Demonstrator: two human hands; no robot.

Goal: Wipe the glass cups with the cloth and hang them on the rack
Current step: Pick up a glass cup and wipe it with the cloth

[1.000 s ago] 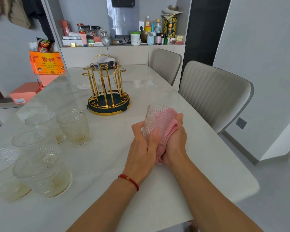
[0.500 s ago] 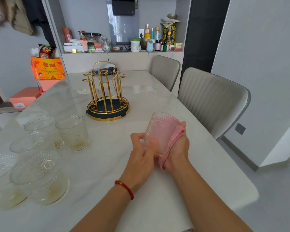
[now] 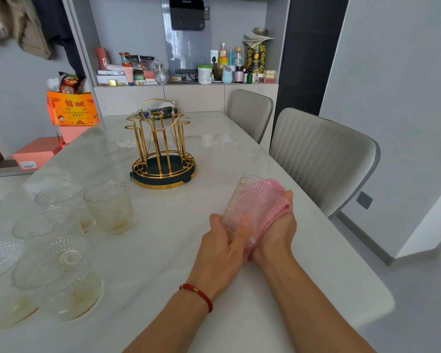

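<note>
**Cup held in both hands, cloth against its right side**

Left hand (image 3: 223, 247): fingers curled round the lower part of the cup (image 3: 250, 200), thumb laid up the near side of the glass. Firm grip; thumb tip blurred. Red cord on the wrist.

Right hand (image 3: 278, 230): cupped round the pink cloth (image 3: 278, 203), pressing it to the cup's right and far side. Thumb lies over the cloth's top edge. The other fingers are hidden behind cloth and glass; how far they curl I cannot tell.

Cup: ribbed clear glass, tilted, mouth up and away from the wearer, held just above the table (image 3: 303, 263) near its right edge, towards the near end. Pink shows through the glass.

Rack (image 3: 163, 151): gold wire on a dark round base, mid-table, towards the far end. No cup hangs on it.

Other cups (image 3: 110, 207): several clear ones grouped along the left edge, upright, close together.

Two chairs (image 3: 318, 159) stand at the right edge.
</note>
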